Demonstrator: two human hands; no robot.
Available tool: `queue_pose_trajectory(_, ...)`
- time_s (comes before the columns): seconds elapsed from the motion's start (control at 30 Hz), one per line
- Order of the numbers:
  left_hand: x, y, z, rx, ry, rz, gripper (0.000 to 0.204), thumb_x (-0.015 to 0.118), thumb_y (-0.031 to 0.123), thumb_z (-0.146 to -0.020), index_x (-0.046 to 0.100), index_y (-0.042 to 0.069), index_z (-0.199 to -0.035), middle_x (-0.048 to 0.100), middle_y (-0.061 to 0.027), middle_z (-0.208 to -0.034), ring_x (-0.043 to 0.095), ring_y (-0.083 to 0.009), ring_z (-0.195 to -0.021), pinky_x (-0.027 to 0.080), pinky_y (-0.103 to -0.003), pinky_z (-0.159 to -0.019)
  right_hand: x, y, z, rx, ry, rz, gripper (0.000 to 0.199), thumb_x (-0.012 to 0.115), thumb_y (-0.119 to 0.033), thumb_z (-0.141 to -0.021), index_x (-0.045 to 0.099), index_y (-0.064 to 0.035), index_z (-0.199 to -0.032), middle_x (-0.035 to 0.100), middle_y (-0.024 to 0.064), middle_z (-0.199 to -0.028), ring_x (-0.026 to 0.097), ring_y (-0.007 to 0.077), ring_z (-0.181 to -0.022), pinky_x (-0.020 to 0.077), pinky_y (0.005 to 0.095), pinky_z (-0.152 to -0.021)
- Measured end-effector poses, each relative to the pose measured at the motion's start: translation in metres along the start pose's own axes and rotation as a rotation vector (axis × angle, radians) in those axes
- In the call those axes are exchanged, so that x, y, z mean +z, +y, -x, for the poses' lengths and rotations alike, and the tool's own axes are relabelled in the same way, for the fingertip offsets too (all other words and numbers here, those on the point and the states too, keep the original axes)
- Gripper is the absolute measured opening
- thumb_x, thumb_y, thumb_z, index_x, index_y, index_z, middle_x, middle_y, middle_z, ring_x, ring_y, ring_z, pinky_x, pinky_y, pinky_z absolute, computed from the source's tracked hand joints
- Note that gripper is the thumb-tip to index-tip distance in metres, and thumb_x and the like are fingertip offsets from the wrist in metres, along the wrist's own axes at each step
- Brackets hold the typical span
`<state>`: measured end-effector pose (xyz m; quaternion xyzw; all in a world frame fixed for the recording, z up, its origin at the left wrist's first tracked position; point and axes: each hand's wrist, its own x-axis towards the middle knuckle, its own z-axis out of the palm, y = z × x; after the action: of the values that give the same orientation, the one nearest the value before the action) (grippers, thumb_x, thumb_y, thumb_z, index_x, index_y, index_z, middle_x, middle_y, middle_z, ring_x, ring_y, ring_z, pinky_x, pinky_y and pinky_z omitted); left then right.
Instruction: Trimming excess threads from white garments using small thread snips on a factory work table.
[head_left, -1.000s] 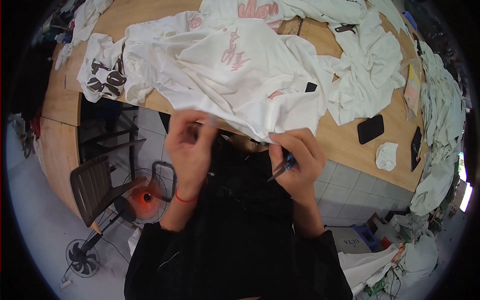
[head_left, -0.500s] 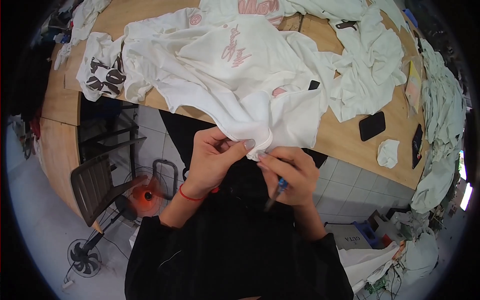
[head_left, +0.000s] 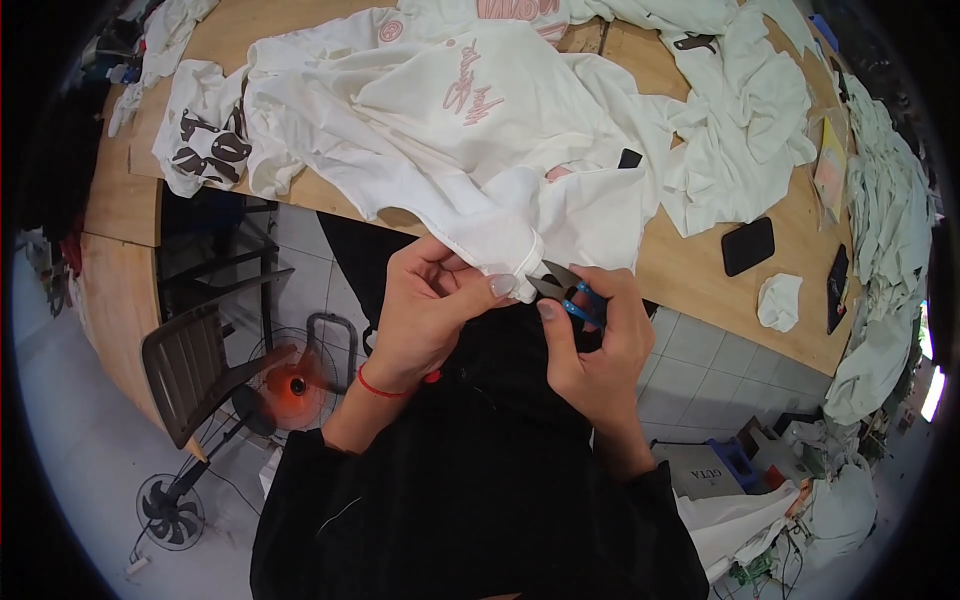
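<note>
A white garment [head_left: 470, 150] with pink printing lies spread over the wooden table [head_left: 700, 260] and hangs off its near edge. My left hand [head_left: 425, 310] pinches the hanging hem between thumb and fingers. My right hand [head_left: 595, 345] holds small blue-handled thread snips [head_left: 562, 290], their dark blades open and pointing at the hem just beside my left thumb. A red string circles my left wrist. Both forearms are in black sleeves.
More white garments [head_left: 750, 110] are piled across the table, one with dark print [head_left: 205, 150] at the left. Two dark phones [head_left: 748, 246] and a crumpled white wad [head_left: 778, 300] lie at the right. A chair [head_left: 190, 370] and floor fans [head_left: 285, 385] stand below left.
Both hands moved up and together toward the table edge. My left hand has gathered the white hem, and the snips in my right hand now point at it with blades open.
</note>
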<state>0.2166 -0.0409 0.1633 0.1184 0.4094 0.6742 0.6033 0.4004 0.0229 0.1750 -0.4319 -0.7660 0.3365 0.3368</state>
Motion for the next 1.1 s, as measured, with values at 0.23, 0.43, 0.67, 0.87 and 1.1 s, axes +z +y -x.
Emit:
queue_pose_trajectory(0.23, 0.003, 0.006, 0.002, 0.012, -0.012, -0.173, 0.042, 0.074, -0.007, -0.096, 0.062, -0.012, -0.136, 0.076, -0.0186, -0.122, 0.076, -0.0195, -0.107, 0.063, -0.032, -0.095, -0.007, -0.009, 0.001, -0.070, 0.078, 0.083, 0.040, 0.090, -0.004, -0.077, 0.070, 0.0010, -0.110, 0.068, 0.0105, -0.084, 0.066, 0.0218, -0.065, 0.0500, 0.0308, -0.055)
queue_pose_trajectory(0.43, 0.010, 0.011, 0.005, 0.077, 0.002, -0.293, 0.040, 0.072, -0.010, -0.096, 0.063, -0.012, -0.135, 0.077, -0.0156, -0.119, 0.074, -0.0142, -0.106, 0.059, -0.026, -0.091, -0.009, -0.009, 0.000, -0.124, 0.080, 0.139, 0.036, 0.091, -0.003, -0.075, 0.070, 0.0029, -0.104, 0.071, 0.0131, -0.087, 0.070, 0.0268, -0.069, 0.0554, 0.0321, -0.060)
queue_pose_trajectory(0.67, 0.008, 0.010, 0.004, 0.072, -0.015, -0.364, 0.037, 0.071, -0.010, -0.096, 0.064, -0.012, -0.133, 0.076, -0.0140, -0.117, 0.072, -0.0126, -0.106, 0.058, -0.025, -0.091, -0.007, -0.007, -0.001, -0.132, 0.083, 0.106, 0.035, 0.091, -0.001, -0.075, 0.070, 0.0026, -0.104, 0.072, 0.0135, -0.088, 0.070, 0.0259, -0.069, 0.0545, 0.0313, -0.060)
queue_pose_trajectory(0.87, 0.008, 0.009, 0.004, 0.041, -0.028, -0.273, 0.039, 0.072, -0.009, -0.096, 0.062, -0.013, -0.134, 0.076, -0.0156, -0.118, 0.073, -0.0153, -0.107, 0.060, -0.028, -0.093, 0.000, -0.002, 0.003, 0.133, 0.048, -0.164, 0.037, 0.091, -0.003, -0.079, 0.071, -0.0019, -0.111, 0.070, 0.0036, -0.089, 0.063, 0.0097, -0.071, 0.0441, 0.0234, -0.058)
queue_pose_trajectory(1.1, 0.007, 0.007, 0.004, 0.066, -0.004, -0.303, 0.038, 0.071, -0.009, -0.097, 0.063, -0.012, -0.133, 0.076, -0.0151, -0.118, 0.073, -0.0145, -0.106, 0.060, -0.027, -0.092, -0.013, 0.000, -0.003, 0.181, 0.078, -0.196, 0.047, 0.093, -0.001, -0.076, 0.073, -0.0035, -0.118, 0.070, 0.0077, -0.100, 0.062, 0.0106, -0.080, 0.0491, 0.0261, -0.066)
